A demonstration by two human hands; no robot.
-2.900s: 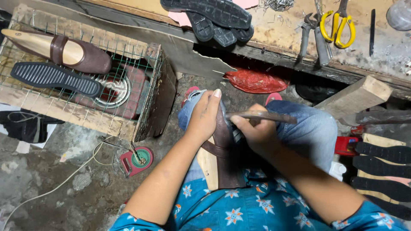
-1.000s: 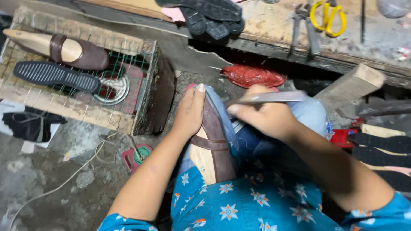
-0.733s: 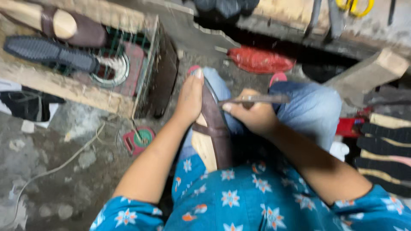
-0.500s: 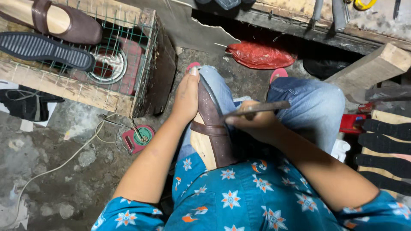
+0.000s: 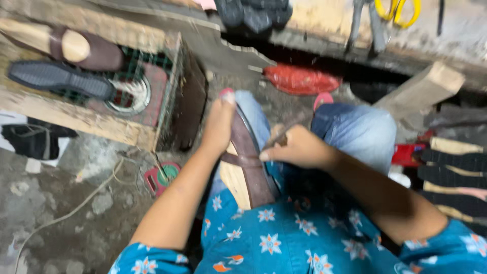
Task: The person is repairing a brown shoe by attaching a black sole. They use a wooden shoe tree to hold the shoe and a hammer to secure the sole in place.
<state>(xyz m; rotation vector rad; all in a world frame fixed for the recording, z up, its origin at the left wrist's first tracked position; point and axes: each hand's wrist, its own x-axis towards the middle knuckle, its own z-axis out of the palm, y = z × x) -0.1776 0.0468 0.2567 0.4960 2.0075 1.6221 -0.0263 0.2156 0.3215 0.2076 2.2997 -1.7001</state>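
Note:
A brown leather shoe on a pale wooden last (image 5: 248,167) lies lengthwise on my lap, toe pointing away. My left hand (image 5: 218,124) presses along its left side and grips it near the toe. My right hand (image 5: 297,147) is closed around a thin metal hand tool (image 5: 284,133), its tip at the shoe's right edge; motion blur hides the tip. My knees in blue jeans (image 5: 355,132) sit under the shoe.
A wire-and-wood crate (image 5: 91,116) at left carries another lasted shoe (image 5: 71,48) and a black sole (image 5: 61,81). A red bag (image 5: 299,80) lies ahead on the floor. Yellow scissors (image 5: 398,9) lie on the bench. Soles (image 5: 456,172) are stacked at right. A small red-and-green object (image 5: 162,177) lies on the floor.
My right hand with the tool has dropped from above the shoe to its right edge. The left hand keeps its grip on the shoe. The view has shifted and blurred.

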